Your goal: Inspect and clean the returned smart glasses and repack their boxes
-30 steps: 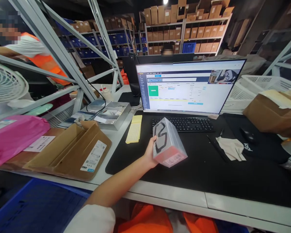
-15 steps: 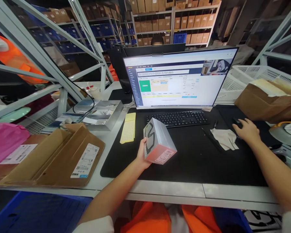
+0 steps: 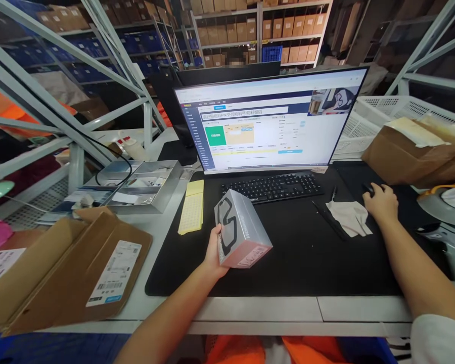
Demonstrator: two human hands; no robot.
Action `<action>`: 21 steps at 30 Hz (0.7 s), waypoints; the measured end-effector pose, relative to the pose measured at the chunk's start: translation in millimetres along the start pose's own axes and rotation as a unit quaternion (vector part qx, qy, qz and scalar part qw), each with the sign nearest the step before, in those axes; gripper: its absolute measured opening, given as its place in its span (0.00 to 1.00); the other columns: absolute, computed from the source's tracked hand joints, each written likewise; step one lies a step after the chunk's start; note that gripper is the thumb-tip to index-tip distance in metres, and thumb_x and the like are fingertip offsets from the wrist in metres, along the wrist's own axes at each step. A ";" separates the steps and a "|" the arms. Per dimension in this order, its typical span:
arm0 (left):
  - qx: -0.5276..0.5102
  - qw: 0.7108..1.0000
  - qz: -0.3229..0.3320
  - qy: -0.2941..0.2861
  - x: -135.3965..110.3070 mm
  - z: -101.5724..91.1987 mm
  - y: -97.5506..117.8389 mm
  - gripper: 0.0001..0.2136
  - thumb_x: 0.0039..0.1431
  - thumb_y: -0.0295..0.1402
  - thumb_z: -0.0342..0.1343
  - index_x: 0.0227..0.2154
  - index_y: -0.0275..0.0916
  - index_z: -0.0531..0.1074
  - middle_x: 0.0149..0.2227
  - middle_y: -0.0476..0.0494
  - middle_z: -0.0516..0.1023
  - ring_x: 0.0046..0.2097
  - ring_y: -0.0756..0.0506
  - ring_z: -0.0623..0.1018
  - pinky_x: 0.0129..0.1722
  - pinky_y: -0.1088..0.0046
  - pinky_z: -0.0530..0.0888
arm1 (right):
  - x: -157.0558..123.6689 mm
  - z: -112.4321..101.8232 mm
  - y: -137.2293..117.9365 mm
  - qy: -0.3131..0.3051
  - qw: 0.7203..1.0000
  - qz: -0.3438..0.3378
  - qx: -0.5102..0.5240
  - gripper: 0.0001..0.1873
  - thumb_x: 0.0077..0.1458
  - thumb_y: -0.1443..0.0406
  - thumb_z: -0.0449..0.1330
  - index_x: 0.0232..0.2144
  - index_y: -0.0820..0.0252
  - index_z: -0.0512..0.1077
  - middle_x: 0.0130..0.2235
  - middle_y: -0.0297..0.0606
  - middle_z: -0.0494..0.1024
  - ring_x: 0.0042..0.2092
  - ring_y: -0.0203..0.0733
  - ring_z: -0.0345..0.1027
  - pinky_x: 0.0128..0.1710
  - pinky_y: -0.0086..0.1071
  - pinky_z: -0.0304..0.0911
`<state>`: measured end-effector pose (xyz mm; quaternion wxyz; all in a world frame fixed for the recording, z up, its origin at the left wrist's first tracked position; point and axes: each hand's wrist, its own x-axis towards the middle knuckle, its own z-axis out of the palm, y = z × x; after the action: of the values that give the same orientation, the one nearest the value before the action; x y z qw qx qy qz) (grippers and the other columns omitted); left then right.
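Box (image 3: 246, 230) in left hand (image 3: 214, 255), mouse (image 3: 369, 189) under right hand (image 3: 382, 205)

Grips the box from its left side, thumb laid against the patterned face, other fingers mostly hidden. Holds it tilted over the mat (image 3: 288, 268), just in front of the keyboard (image 3: 280, 188), pinkish end turned toward the near edge; cannot tell whether touching the mat or held clear.

Rests the right hand palm down over the mouse, fingers bent, just beside the cloth (image 3: 349, 217); cannot tell how tightly held or whether clicking.

Seems likeliest to go wrong on the left: supporting the box from one side only, could let it twist or slide, through a loosened thumb or smooth sides, perhaps while watching the monitor (image 3: 258, 126). Could press stray keys by tipping the far end of the box forward, so near the keyboard. Could brush the yellow slips (image 3: 192, 207) out of line by swinging the box left. Could rumple the cloth, or nudge the dark stick (image 3: 330, 221) beyond it, by sweeping the mouse too far left. Might also misclick from dividing attention between both hands
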<state>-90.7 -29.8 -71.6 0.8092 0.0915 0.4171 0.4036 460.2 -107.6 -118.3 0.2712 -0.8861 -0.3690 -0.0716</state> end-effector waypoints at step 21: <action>0.000 1.000 -0.006 0.004 -6.7 4.4 0.1 0.16 0.62 0.42 0.58 0.47 0.35 0.76 0.32 0.43 0.84 0.32 0.43 0.83 0.41 0.65 0.79 | -5.0 17.2 3.0 0.055 0.996 0.038 -0.062 0.33 0.64 0.53 0.49 0.66 0.60 0.67 0.65 0.63 0.63 0.63 0.68 0.61 0.57 0.59 0.59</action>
<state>-89.7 -33.8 -64.8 0.8100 0.0873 0.4208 0.3990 457.5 -103.2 -135.6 0.2380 -0.9092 -0.3148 -0.1328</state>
